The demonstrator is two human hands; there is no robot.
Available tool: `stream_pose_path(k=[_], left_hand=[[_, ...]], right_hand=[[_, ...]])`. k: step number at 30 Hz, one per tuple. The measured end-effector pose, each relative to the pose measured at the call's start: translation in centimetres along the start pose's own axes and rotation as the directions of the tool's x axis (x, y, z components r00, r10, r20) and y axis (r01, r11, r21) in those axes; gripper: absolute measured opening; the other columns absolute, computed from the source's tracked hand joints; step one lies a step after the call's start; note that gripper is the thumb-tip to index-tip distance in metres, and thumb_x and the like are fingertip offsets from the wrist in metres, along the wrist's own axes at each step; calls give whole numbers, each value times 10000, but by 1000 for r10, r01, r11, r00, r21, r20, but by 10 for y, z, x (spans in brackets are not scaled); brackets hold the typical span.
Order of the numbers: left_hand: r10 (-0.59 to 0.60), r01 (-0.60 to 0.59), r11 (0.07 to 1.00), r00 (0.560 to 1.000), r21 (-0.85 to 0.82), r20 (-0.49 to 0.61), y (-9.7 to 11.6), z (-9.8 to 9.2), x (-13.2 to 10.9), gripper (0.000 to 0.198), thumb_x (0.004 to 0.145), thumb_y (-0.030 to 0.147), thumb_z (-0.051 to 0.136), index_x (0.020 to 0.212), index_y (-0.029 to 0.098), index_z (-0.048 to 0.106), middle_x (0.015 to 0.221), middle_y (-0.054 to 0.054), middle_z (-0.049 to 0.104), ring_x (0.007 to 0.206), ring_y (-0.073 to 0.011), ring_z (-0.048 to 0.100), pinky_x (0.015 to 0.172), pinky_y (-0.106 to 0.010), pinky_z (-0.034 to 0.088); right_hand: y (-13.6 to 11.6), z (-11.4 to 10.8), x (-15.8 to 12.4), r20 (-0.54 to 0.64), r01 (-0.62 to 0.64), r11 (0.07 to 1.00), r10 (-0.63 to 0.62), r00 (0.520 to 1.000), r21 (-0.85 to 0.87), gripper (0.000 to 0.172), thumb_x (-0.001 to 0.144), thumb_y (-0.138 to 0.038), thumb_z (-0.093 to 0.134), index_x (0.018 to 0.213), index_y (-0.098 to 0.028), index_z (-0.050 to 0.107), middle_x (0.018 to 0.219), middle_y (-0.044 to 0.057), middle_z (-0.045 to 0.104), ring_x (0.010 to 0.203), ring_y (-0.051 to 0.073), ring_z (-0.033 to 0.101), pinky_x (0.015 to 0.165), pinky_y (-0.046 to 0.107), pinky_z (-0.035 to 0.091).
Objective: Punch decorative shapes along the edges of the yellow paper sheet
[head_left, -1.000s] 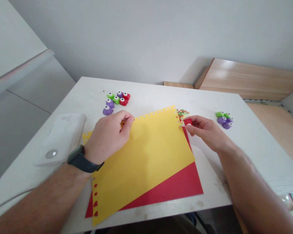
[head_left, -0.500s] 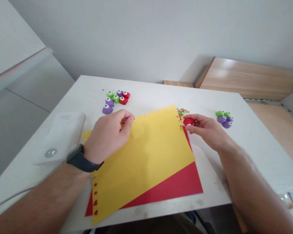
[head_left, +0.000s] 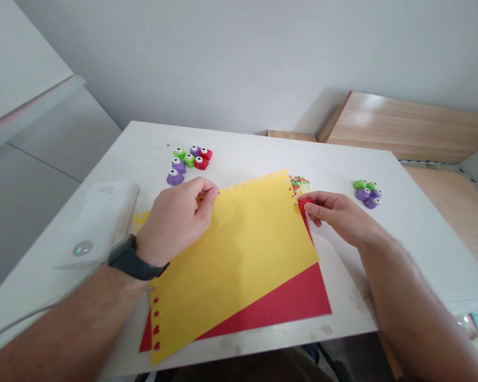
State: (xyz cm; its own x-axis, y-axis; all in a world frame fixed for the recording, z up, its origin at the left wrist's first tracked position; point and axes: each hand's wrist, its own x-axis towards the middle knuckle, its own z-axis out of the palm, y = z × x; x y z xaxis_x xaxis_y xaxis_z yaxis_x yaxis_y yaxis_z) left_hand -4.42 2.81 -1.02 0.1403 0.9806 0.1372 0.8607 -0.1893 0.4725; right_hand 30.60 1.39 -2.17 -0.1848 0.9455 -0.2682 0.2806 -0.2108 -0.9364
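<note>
Yellow paper with small shapes punched along its top, left and right edges lies over red paper. At the paper's top edge, my left hand is closed in a pinch; what its fingertips hold is too small to make out. My right hand grips a red punch between thumb and fingers, at the yellow sheet's right edge. Small coloured paper cut-outs are heaped just behind that punch.
Purple, green and red punches are grouped at the back left of the white table. Green and purple punches stand at the right. A white device with a cable lies at the left.
My right hand has turned the red punch and brought it slightly left, onto the yellow sheet's right edge. My left hand has stayed put.
</note>
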Motion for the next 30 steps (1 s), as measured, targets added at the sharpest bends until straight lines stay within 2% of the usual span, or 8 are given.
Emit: stream_pose_path(k=[7,30], left_hand=[[-6,6,1000,1000,3,1,1,-2,0,284,1024,438,492,1048,255,708,1017,-22,812,803,-218,717,712,-327,477],[-17,17,1000,1000,-6,10,2,-2,-1,278,1022,427,495,1060,257,712,1020,-23,810,802,-223,714,731,-331,479]], right_hand=[[-5,2,-3,18,-4,999,4,1000,-41,401,887,-536,789,1108,-201,795,863,40,704,679,156,514,605,320,410],[-4,2,-3,71,6,1000,-4,997,-29,367,936,-520,750,1115,-199,763,841,31,689,675,149,510,603,313,389]])
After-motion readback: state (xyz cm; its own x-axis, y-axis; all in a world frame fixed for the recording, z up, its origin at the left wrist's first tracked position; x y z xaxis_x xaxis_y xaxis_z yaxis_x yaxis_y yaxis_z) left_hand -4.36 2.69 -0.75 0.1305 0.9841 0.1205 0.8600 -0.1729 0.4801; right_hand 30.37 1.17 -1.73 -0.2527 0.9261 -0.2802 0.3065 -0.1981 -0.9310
